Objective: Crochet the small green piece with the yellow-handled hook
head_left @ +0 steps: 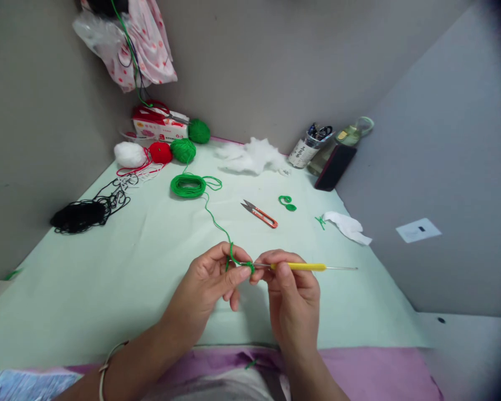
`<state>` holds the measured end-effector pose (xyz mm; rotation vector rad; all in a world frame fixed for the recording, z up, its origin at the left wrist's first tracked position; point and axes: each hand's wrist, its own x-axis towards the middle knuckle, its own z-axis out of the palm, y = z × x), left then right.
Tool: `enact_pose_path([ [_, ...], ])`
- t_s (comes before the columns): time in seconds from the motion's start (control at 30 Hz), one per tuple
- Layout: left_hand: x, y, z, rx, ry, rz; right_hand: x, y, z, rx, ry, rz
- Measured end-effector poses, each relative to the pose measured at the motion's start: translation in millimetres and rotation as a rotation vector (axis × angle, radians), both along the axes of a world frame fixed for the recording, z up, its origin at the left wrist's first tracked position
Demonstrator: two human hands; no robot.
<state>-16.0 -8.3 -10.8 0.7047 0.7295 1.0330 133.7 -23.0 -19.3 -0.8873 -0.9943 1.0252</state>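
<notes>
My left hand [211, 278] pinches a small piece of green crochet work [247, 267] between thumb and fingers. A strand of green yarn [217, 223] loops over its index finger and runs back to a loose green yarn coil [188, 186]. My right hand [293, 295] is closed around the yellow handle of a double-ended crochet hook [304, 267]. The hook's left metal end reaches into the green piece; its other end points right, free. Both hands hover close together above the front of the table, fingertips nearly touching.
Orange thread snips [261, 214] lie beyond my hands, with a small green crocheted piece [288, 204] beside them. White stuffing [250, 156], a pen cup [304, 150] and a phone [335, 167] stand farther back. Black yarn [79, 216] lies left. Grey partitions enclose the table.
</notes>
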Motion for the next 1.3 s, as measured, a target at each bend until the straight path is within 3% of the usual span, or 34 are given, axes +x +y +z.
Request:
enact_pose_path([
  [0.27,-0.9,2.2,6.8,-0.083,-0.055,-0.056,-2.7,0.7,5.2,-0.112,0.137,0.037],
  [0.57,-7.1,4.0,3.0,-0.180,-0.143,-0.117,9.2,2.8,6.2,-0.115,0.103,0.000],
  [0.7,-4.9,3.6,4.2,-0.163,-0.136,-0.083,11.7,2.6,6.1,-0.094,0.098,0.045],
  [0.87,3.9,0.0,-2.3,-0.045,-0.016,-0.024,5.4,-0.9,-3.4,0.055,-0.083,-0.004],
  [1.0,4.8,-0.7,-4.9,-0.024,0.015,-0.007,6.5,-2.4,-8.9,0.076,-0.133,-0.011],
  [1.13,2.8,0.9,0.0,-0.032,0.048,0.009,11.8,-2.8,-5.0,0.102,-0.172,0.019],
  [1.3,2.9,0.6,3.9,-0.016,0.120,0.024,13.6,-7.9,-1.1,0.205,-0.460,-0.030],
])
